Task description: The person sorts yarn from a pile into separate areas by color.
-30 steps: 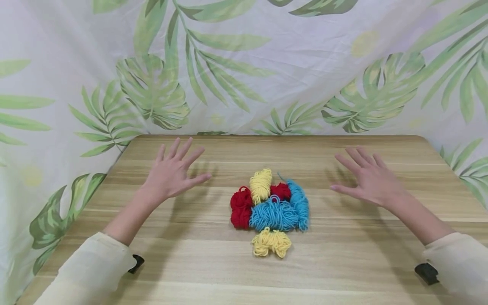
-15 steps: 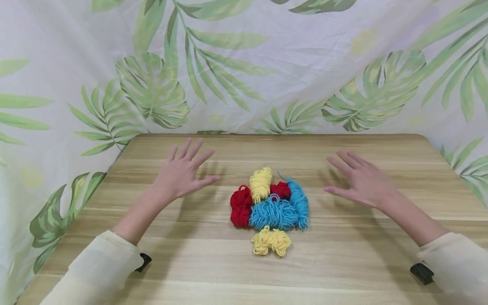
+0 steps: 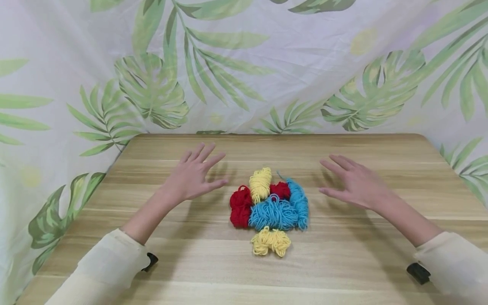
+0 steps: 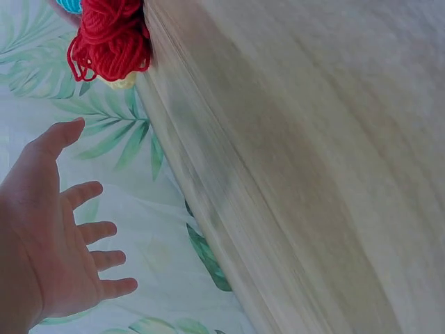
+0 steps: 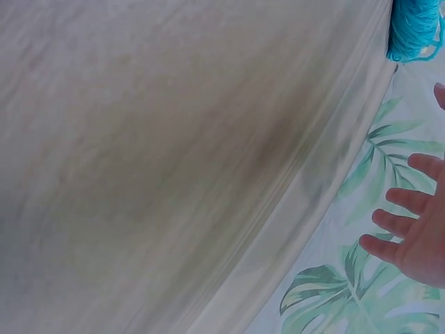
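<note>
Several small bundles of yarn lie together on the wooden table. A red yarn bundle (image 3: 240, 207) is at the left and a yellow one (image 3: 260, 185) at the back. A smaller red bundle (image 3: 280, 190) sits behind the middle blue yarn bundle (image 3: 273, 214). Another blue bundle (image 3: 298, 204) stands lengthwise on the right, with a loose strand end. In front lies a second yellow bundle (image 3: 271, 242). My left hand (image 3: 192, 176), fingers spread, hovers left of the pile, nearest the red bundle. My right hand (image 3: 356, 182) hovers on the right, also spread and holding nothing.
The wooden table (image 3: 213, 271) has a straight far edge with rounded corners. Behind it hangs a white cloth (image 3: 236, 76) printed with green leaves. A black device (image 3: 418, 273) is at the right cuff, another (image 3: 150, 262) at the left.
Both hands have moved inward toward the yarn, the left one to the right and the right one to the left. The yarn bundles have stayed where they were.
</note>
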{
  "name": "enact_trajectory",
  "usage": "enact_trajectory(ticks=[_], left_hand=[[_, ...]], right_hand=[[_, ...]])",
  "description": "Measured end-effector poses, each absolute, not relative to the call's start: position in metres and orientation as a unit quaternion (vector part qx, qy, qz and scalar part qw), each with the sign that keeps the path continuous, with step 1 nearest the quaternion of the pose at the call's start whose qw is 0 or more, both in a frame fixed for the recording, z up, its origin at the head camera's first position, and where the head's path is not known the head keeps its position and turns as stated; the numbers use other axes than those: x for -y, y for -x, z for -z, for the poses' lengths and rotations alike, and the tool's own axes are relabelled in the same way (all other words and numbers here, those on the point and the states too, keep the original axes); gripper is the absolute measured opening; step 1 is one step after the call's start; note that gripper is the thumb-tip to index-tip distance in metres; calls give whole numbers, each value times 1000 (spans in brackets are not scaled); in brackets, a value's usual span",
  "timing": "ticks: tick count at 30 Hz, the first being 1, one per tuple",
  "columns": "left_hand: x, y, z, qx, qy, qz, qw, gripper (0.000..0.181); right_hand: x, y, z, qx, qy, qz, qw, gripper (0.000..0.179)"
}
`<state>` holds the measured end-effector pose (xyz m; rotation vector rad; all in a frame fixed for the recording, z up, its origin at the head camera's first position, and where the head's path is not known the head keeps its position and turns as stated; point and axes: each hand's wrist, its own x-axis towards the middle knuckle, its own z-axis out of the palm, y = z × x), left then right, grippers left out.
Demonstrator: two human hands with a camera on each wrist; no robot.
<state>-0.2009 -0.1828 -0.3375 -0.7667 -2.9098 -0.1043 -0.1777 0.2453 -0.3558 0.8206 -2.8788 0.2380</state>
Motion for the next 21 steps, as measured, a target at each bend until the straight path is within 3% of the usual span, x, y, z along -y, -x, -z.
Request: enact_trajectory(ticks=[21], left_hand=[[163,189,331,956,284,70,25,77]], right_hand=[[-221,174,353,946,-282,-156,37,65]])
